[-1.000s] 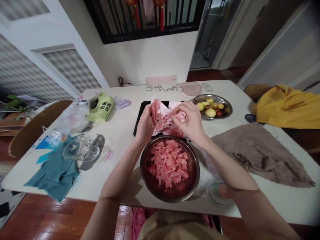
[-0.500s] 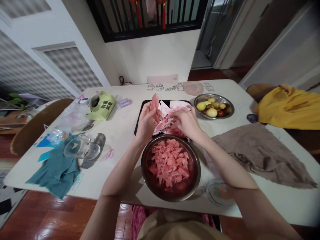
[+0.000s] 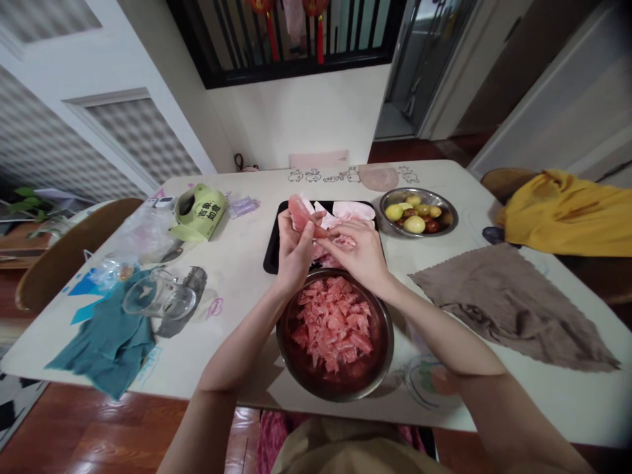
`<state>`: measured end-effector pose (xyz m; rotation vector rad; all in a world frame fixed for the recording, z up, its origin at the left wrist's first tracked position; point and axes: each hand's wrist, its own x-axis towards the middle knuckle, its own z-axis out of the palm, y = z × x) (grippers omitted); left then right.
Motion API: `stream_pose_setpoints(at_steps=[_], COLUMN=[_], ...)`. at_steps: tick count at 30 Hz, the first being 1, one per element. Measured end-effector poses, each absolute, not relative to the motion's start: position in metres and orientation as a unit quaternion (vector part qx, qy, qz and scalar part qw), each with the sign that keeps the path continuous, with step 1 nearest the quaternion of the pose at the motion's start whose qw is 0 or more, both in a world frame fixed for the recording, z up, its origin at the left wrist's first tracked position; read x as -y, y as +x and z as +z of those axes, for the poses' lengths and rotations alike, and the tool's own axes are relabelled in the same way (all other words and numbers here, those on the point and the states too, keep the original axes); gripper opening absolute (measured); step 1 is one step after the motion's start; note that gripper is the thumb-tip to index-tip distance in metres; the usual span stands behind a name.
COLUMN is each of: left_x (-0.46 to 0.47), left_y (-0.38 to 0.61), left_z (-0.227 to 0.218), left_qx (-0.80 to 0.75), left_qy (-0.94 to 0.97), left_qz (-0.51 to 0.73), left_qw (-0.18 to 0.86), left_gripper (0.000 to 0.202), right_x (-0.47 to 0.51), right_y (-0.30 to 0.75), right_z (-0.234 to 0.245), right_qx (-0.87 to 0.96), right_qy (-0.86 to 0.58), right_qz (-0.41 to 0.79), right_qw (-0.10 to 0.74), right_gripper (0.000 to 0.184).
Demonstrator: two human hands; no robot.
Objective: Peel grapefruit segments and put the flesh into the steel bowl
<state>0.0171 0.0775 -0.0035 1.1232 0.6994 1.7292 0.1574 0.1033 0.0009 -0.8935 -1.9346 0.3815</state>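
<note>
Two bare hands meet at center frame over a black tray (image 3: 271, 255) on a white table (image 3: 237, 355). Lt. hand (image 3: 292, 253) grips a pink fruit piece (image 3: 300, 213), thumb on the near side, fingers behind; the piece tilts up above the tray's lt. half. Rt. hand (image 3: 359, 253) reaches in w/ thumb & fingertips drawn narrow at the piece's lower rt. end; can't tell if it has hold of anything. White-and-pink peel (image 3: 353, 210) lies in the tray, partly hidden by the hands. Just below, at bottom center, a steel bowl (image 3: 389, 345) holds a heap of pink bits (image 3: 333, 322), forearms on either side. Rt. of the tray, an oval metal dish (image 3: 451, 224) carries small yellow-green & brown fruits (image 3: 413, 224). Brown cloth (image 3: 513, 303) spreads at center rt.; yellow cloth (image 3: 573, 214) hangs over a chair (image 3: 501, 181), far rt. At lt., a clear jug (image 3: 148, 297) lies on its side, partly on a teal cloth (image 3: 106, 349), w/ a green bag (image 3: 210, 214) & clear plastic (image 3: 141, 230) above. Dark-framed window (image 3: 296, 72), top center.
</note>
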Motion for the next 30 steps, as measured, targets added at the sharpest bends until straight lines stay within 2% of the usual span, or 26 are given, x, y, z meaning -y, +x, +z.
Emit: stream_pose_setpoints(at_steps=[3,6,10,16,23,27,30], left_x=[-0.078,-0.08,-0.082,-0.085,-0.086,-0.082,-0.079], left_y=[0.018,0.014,0.006,-0.007,-0.007,-0.003,-0.002], left_z=[-0.004,-0.004,-0.005,-0.009,-0.016,-0.02,-0.02], left_qx=[-0.266,-0.295,-0.367,-0.434,-0.437,-0.381,-0.353], left_qy=[0.485,0.508,0.507,0.58,0.69,0.708,0.713], left_qz=[0.707,0.718,0.714,0.638,0.574,0.595,0.604], left_qw=[0.44,0.375,0.313,0.262,0.053,-0.025,-0.047], left_gripper=[0.03,0.024,0.028,0.05,0.028,0.036,0.041], right_x=[-0.106,-0.109,-0.112,-0.113,-0.104,-0.096,-0.09], right_y=[0.161,0.168,0.175,0.178,0.169,0.167,0.167], right_z=[0.003,0.008,0.013,0.015,0.011,0.011,0.015], right_qx=[0.765,0.752,0.754,0.76,0.791,0.779,0.755], right_qy=[-0.369,-0.368,-0.361,-0.364,-0.305,-0.291,-0.307], right_qz=[0.162,0.157,0.127,0.075,-0.045,-0.109,-0.114], right_qw=[0.502,0.524,0.534,0.533,0.529,0.545,0.568], right_gripper=[0.012,0.005,0.011,0.015,0.011,0.009,0.008])
